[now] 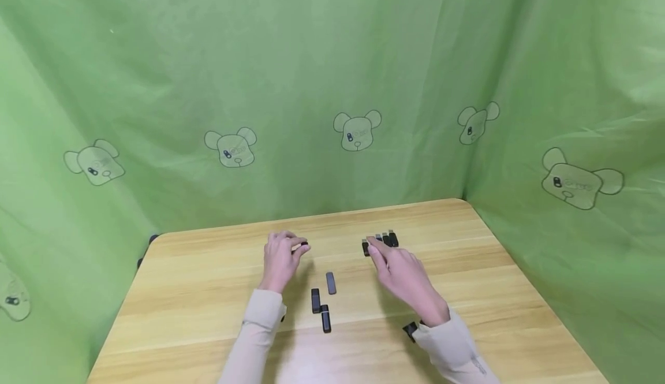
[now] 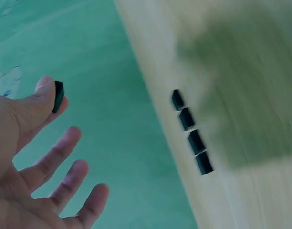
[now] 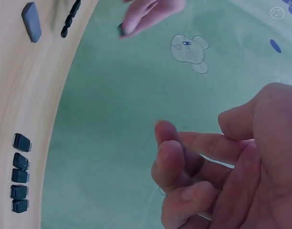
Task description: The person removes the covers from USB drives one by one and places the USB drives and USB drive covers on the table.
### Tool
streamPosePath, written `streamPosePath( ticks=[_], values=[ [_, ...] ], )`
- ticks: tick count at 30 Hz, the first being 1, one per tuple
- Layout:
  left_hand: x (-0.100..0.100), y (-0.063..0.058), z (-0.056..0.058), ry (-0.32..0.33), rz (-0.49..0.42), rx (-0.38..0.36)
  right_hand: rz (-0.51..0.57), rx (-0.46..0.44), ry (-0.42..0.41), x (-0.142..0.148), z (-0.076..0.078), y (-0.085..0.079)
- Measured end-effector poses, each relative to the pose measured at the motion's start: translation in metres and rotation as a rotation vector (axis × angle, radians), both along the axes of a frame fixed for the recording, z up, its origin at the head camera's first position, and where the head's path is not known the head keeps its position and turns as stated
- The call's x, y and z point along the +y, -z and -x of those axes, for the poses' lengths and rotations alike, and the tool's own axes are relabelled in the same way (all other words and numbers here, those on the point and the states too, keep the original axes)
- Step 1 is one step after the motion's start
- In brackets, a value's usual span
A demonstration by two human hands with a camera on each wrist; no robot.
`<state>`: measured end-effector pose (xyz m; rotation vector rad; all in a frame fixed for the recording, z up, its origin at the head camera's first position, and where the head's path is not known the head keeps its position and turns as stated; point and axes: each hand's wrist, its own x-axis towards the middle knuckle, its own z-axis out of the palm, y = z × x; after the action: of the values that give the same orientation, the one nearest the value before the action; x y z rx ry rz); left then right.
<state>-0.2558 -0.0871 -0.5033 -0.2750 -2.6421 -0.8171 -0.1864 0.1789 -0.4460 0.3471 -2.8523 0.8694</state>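
Note:
My left hand [image 1: 279,260] pinches a small black USB stick cap [image 2: 58,97] between thumb and forefinger, held up above the table, its other fingers spread. In the left wrist view a row of black caps [image 2: 191,125] lies on the wood near the edge. My right hand [image 1: 410,280] is over a row of black USB sticks [image 1: 393,238] with metal plugs bare, its fingertips overlapping the row in the head view. Seen from the right wrist, its fingers [image 3: 169,157] are loosely curled with nothing between them, the thumb apart. The same USB sticks [image 3: 20,175] stand in line there.
Nearer me on the wooden table [image 1: 218,291] lie a grey USB stick [image 1: 331,283] and two black ones [image 1: 316,301], apart from the row. A green curtain [image 1: 291,84] with bear-head prints surrounds the table's far and side edges.

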Motion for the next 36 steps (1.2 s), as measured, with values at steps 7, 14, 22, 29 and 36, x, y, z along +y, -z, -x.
streamPosePath(
  ticks=[7,14,22,29,36],
  values=[
    [0.008,0.014,0.029,-0.003,0.054,-0.04,0.02,0.021,-0.023,-0.004,-0.016,-0.005],
    [0.01,0.029,0.045,-0.052,0.117,-0.144,0.047,0.038,-0.062,-0.008,-0.026,-0.006],
    [0.014,0.047,0.055,-0.089,0.211,-0.187,0.086,0.069,-0.093,-0.009,-0.03,-0.004],
    [0.015,0.056,0.053,-0.097,0.295,-0.199,0.082,0.035,-0.086,-0.008,-0.033,-0.004],
    [0.017,0.055,0.056,-0.124,0.306,-0.19,0.089,0.049,-0.081,-0.008,-0.032,-0.006]
  ],
)
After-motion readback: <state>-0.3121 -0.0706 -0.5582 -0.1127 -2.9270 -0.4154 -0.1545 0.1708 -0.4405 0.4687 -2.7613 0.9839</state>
